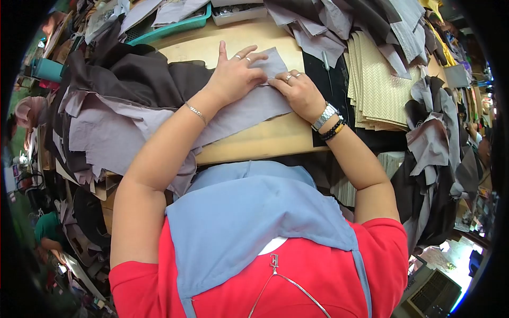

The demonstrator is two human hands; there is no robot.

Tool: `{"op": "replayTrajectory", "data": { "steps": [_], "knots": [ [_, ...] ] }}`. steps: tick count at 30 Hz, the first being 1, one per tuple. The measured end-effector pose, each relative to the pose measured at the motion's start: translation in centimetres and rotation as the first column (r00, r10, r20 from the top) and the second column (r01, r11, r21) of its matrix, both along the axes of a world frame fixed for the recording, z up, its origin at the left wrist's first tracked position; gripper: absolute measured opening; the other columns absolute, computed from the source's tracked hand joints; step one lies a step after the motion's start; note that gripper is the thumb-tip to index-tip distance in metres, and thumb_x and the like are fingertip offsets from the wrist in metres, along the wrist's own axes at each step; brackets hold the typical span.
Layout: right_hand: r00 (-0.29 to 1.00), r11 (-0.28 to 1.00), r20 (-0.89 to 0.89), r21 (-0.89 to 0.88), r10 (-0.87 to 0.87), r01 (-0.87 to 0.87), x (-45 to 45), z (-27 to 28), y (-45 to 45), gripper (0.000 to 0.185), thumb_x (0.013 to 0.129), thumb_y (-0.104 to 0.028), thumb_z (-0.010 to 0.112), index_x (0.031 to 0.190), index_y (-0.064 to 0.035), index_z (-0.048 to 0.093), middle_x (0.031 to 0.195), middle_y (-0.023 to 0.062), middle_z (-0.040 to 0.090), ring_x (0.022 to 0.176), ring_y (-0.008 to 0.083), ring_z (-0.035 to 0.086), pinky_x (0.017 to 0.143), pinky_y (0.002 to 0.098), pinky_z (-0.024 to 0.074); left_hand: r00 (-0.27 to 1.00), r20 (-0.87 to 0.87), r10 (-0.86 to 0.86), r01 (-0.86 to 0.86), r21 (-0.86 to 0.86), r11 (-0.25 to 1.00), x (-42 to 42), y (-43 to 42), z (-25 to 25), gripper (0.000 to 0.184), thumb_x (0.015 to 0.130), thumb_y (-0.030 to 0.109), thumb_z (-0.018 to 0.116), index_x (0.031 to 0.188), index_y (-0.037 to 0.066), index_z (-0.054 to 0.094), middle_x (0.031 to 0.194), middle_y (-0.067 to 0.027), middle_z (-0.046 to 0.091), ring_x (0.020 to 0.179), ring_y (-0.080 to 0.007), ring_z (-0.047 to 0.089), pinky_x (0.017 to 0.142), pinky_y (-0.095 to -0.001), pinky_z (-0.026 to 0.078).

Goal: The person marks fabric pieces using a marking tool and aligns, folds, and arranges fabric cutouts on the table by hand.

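Note:
My left hand, with rings and a thin bracelet, is over a light grey-purple cloth on the wooden table. Its thumb and index finger come together at the cloth, while the little finger sticks up. Beside it, my right hand, wearing rings and a metal watch, pinches the same cloth near its upper right part. The fingertips of both hands almost meet. Dark brown material lies against the cloth on the left.
A teal basket and a grey tray stand at the back. Woven cream sheets and a pen-like tool on black material lie to the right. More cloth hangs at the far right. A person's arm shows at the lower left.

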State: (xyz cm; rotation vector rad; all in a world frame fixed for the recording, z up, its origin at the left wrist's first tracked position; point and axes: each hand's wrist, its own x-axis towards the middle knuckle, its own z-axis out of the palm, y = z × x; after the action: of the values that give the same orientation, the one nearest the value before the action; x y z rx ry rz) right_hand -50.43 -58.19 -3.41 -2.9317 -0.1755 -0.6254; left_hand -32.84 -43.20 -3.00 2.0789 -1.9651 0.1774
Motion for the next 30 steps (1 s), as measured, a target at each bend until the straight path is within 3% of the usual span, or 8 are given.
{"op": "replayTrajectory", "data": {
  "steps": [3, 11, 15, 20, 25, 30],
  "knots": [
    [0.997, 0.994, 0.039, 0.095, -0.066, 0.062, -0.6, -0.8, 0.1, 0.025, 0.082, -0.006, 0.056, 0.105, -0.0066, 0.066, 0.102, 0.0086, 0.066, 0.094, 0.0271, 0.063, 0.082, 0.0371, 0.0529, 0.999, 0.053, 0.006, -0.005, -0.011, 1.0, -0.5, 0.6, -0.4, 0.015, 0.083, 0.027, 0.07, 0.098, 0.029, 0.072, 0.131, 0.0112, 0.057, 0.137, -0.017, 0.043, 0.107, -0.0776, 0.008],
    [0.994, 0.974, 0.052, 0.209, -0.101, 0.088, -1.0, -0.9, 0.2, 0.024, 0.081, -0.001, 0.056, 0.103, -0.0057, 0.066, 0.103, 0.0097, 0.066, 0.095, 0.0279, 0.063, 0.085, 0.0374, 0.0532, 0.999, -0.001, 0.04, -0.04, -0.061, 0.997, -2.2, 2.9, -0.3, 0.02, 0.086, 0.019, 0.064, 0.102, 0.027, 0.074, 0.126, 0.0084, 0.062, 0.134, -0.0188, 0.047, 0.104, -0.0794, 0.009],
    [0.993, 0.976, 0.03, 0.191, -0.113, 0.106, -1.0, -0.7, 0.3, 0.024, 0.081, -0.002, 0.058, 0.103, -0.0065, 0.066, 0.1, 0.0088, 0.066, 0.094, 0.0273, 0.063, 0.084, 0.0376, 0.0532, 0.982, -0.136, 0.13, -0.135, -0.028, 0.99, -2.5, 3.6, -0.5, 0.021, 0.086, 0.022, 0.064, 0.104, 0.027, 0.075, 0.127, 0.0073, 0.062, 0.134, -0.0206, 0.047, 0.103, -0.0806, 0.009],
    [0.991, 0.98, -0.075, 0.156, -0.115, 0.126, -0.6, 0.7, 0.4, 0.018, 0.086, -0.006, 0.064, 0.103, -0.0068, 0.066, 0.096, 0.0071, 0.065, 0.088, 0.0269, 0.063, 0.079, 0.0373, 0.0525, 0.96, -0.238, 0.145, -0.115, 0.133, 0.984, -1.4, 3.4, 0.6, 0.022, 0.086, 0.025, 0.066, 0.106, 0.03, 0.075, 0.138, 0.0025, 0.057, 0.141, -0.0261, 0.038, 0.104, -0.0809, 0.006],
    [0.999, 0.993, -0.031, 0.121, -0.007, 0.011, 0.9, 1.4, 0.8, 0.016, 0.086, -0.014, 0.066, 0.101, -0.0092, 0.066, 0.096, 0.0037, 0.065, 0.089, 0.0232, 0.063, 0.081, 0.0353, 0.0499, 0.96, -0.248, 0.127, -0.061, 0.255, 0.965, 0.8, 2.0, 1.2, 0.018, 0.088, 0.03, 0.068, 0.104, 0.034, 0.076, 0.149, 0.0005, 0.046, 0.147, -0.0302, 0.026, 0.107, -0.0788, 0.004],
    [0.992, 0.992, 0.03, -0.015, 0.123, -0.122, 1.9, -0.2, 0.1, 0.016, 0.082, -0.014, 0.059, 0.097, -0.0102, 0.064, 0.096, 0.003, 0.065, 0.089, 0.0221, 0.063, 0.08, 0.0344, 0.0499, 0.95, -0.28, 0.137, -0.062, 0.259, 0.964, 1.0, 2.0, 1.0, 0.023, 0.086, 0.028, 0.071, 0.107, 0.036, 0.075, 0.149, 0.0006, 0.046, 0.146, -0.0301, 0.028, 0.108, -0.0782, 0.005]
  ]
}}
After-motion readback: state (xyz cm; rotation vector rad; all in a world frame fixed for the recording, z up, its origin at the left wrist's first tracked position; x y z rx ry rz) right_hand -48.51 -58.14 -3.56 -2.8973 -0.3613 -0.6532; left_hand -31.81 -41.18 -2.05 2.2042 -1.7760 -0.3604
